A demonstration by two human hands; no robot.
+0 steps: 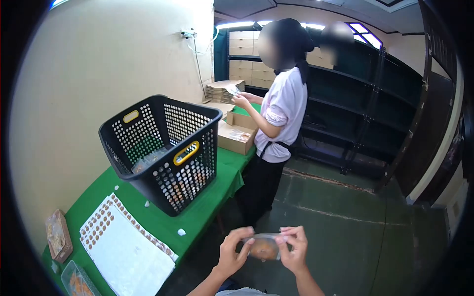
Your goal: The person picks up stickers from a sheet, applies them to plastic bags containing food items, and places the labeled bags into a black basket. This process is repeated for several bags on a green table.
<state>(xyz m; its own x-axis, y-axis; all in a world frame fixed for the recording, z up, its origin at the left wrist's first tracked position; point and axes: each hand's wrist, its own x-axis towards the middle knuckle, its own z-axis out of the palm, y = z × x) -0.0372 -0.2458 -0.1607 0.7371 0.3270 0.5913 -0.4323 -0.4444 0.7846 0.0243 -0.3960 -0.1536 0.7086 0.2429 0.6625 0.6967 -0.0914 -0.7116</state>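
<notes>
Between both hands, in front of my body, is a small clear plastic packet with something round and orange-brown inside. My left hand pinches its left edge between thumb and fingers. On the opposite edge, my right hand grips it the same way. The packet hangs above the floor, to the right of the green-covered table. Nearest to it on that table lies a white sticker sheet with rows of round brown stickers; part of its backing is bare.
A black perforated basket holding clear packets stands on the green cloth. Beyond it, a co-worker handles a small packet by an open cardboard box. A plastic tub and small box sit lower left. Dark shelves line the back.
</notes>
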